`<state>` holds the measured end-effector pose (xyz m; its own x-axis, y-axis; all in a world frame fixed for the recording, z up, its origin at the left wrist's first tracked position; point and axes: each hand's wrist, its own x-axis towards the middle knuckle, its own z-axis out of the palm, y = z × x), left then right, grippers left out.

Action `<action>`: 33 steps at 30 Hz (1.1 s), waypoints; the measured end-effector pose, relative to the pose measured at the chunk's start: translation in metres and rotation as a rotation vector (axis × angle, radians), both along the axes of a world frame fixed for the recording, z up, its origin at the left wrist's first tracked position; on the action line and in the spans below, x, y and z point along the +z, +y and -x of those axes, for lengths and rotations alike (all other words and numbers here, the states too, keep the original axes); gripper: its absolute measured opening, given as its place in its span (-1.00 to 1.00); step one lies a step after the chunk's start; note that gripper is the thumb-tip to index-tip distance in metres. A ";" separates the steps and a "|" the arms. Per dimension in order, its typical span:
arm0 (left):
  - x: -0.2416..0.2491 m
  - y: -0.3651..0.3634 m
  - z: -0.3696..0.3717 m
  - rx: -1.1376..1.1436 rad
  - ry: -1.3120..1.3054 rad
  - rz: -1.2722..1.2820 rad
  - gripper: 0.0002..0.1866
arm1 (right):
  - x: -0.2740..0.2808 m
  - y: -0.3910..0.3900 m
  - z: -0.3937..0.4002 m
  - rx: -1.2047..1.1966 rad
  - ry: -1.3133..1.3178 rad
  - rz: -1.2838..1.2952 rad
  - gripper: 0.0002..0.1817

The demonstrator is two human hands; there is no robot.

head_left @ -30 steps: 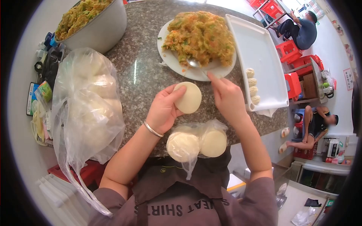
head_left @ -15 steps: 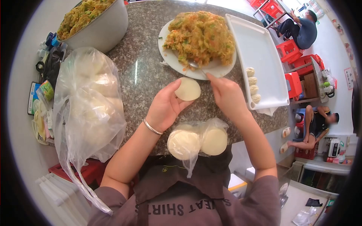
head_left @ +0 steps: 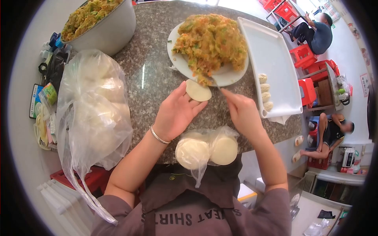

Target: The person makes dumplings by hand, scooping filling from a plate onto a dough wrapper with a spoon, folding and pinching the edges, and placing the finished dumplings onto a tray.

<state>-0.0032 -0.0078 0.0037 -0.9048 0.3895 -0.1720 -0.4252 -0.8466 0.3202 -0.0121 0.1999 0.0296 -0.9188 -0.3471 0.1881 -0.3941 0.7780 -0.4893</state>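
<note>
A round dumpling wrapper (head_left: 200,93) rests on the fingers of my left hand (head_left: 172,114), held by its edge under the thumb. My right hand (head_left: 245,112) pinches the handle of a metal spoon (head_left: 214,82). Its bowl is covered by a clump of vegetable filling (head_left: 203,80) at the near rim of the white plate (head_left: 232,77), just beside the wrapper. A large heap of the same filling (head_left: 212,43) sits on this plate. Closer to my body lie two stacks of wrappers (head_left: 223,150) in a clear plastic bag.
Right of the plate, a white tray (head_left: 277,67) holds several pleated dumplings (head_left: 265,96). On the left stand a metal pot (head_left: 114,37) of filling and a big plastic bag (head_left: 94,114) with pale contents. Two people sit among red stools (head_left: 303,56) at right.
The spoon has drawn filling from the heap to the plate's near rim. My right hand has moved slightly down and right, and the wrapper now tilts close to the filling.
</note>
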 end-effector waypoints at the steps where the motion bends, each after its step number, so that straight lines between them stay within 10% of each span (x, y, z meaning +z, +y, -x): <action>1: 0.002 0.001 -0.001 0.010 0.010 -0.024 -0.49 | 0.001 -0.002 -0.006 0.027 -0.009 0.036 -0.69; 33: -0.002 -0.006 0.003 0.060 0.003 0.098 -0.41 | 0.010 -0.011 0.006 0.028 -0.063 0.007 -0.73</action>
<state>-0.0061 -0.0138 0.0018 -0.9266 0.3160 -0.2038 -0.3736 -0.8351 0.4038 -0.0180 0.1887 0.0397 -0.9188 -0.3716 0.1329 -0.3839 0.7634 -0.5195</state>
